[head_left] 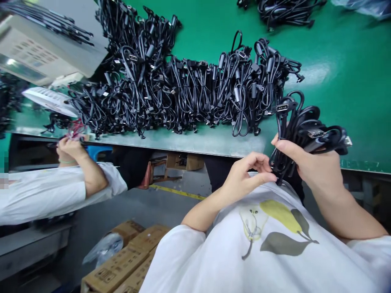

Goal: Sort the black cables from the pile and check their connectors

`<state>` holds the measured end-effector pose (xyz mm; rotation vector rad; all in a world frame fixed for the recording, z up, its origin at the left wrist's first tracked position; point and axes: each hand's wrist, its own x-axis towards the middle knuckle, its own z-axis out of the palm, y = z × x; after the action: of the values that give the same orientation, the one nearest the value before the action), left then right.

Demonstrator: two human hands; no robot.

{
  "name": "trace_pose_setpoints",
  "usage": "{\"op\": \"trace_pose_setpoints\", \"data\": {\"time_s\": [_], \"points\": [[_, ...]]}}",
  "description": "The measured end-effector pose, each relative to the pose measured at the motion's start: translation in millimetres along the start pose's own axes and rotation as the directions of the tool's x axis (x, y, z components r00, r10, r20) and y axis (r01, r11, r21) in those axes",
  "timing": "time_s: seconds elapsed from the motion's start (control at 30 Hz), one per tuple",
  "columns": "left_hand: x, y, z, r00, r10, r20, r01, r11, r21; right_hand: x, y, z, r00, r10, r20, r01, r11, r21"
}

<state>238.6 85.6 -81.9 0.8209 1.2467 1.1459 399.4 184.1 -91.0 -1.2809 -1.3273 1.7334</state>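
Note:
My right hand (320, 167) is wrapped round a thick bundle of coiled black cables (293, 126), held up just over the table's front edge. A flat black connector with a metal socket (282, 108) shows on the bundle's upper left, and metal plugs stick out to the right. At the lower left end of the same bundle is my left hand (244, 175), its thumb and curled fingertips closed about the cable ends. What exactly lies between those fingertips is partly hidden.
Many tied black cables (189, 93) lie in a long row on the green table (345, 73). More cables (287, 12) lie at the back. A beige machine (39, 53) stands left, near a co-worker's hands (71, 148). Cardboard boxes (122, 264) stand on the floor.

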Motion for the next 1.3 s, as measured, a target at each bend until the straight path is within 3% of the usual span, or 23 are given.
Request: {"op": "trace_pose_setpoints", "data": {"time_s": [0.07, 0.2, 0.37, 0.53, 0.67, 0.8, 0.87, 1.1, 1.3], "points": [[1.8, 0.8, 1.5, 1.000, -0.005, -0.014, 0.005, 1.000, -0.003, 1.5, -6.4, 3.5, 0.999, -0.012, -0.048, 0.013, 0.999, 0.033], [6.0, -0.6, 0.9, 0.997, -0.025, 0.074, 0.028, 0.999, -0.043, 8.4, -12.9, 6.9, 0.994, 0.013, 0.107, -0.039, 0.967, 0.252], [3.2, -1.6, 3.1, 0.986, 0.165, -0.006, -0.156, 0.945, 0.289, 15.1, -7.5, 1.1, 0.982, 0.067, 0.177, -0.125, 0.932, 0.341], [1.1, -0.5, 4.7, 0.948, 0.310, -0.075, -0.261, 0.889, 0.376, 13.4, -2.2, -2.6, 0.965, -0.117, 0.237, 0.010, 0.913, 0.408], [1.1, -4.4, 2.2, 0.890, 0.451, -0.062, -0.383, 0.816, 0.433, 13.4, -3.1, -3.8, 0.895, -0.290, 0.339, 0.114, 0.883, 0.455], [1.0, -6.2, 1.5, 0.765, 0.640, -0.070, -0.521, 0.679, 0.517, 18.8, -1.6, -5.0, 0.828, -0.440, 0.348, 0.199, 0.810, 0.552], [0.6, -5.0, 1.8, 0.745, 0.662, -0.088, -0.521, 0.659, 0.543, 20.8, 0.3, -6.0, 0.834, -0.435, 0.339, 0.194, 0.807, 0.558], [-2.0, -3.0, 2.3, 0.743, 0.659, -0.114, -0.501, 0.661, 0.559, 18.0, 3.0, -7.7, 0.878, -0.366, 0.310, 0.151, 0.825, 0.544], [-2.3, -0.7, 2.9, 0.687, 0.715, -0.132, -0.523, 0.611, 0.594, 20.6, 9.3, -9.4, 0.916, -0.289, 0.277, 0.103, 0.839, 0.534]]}}
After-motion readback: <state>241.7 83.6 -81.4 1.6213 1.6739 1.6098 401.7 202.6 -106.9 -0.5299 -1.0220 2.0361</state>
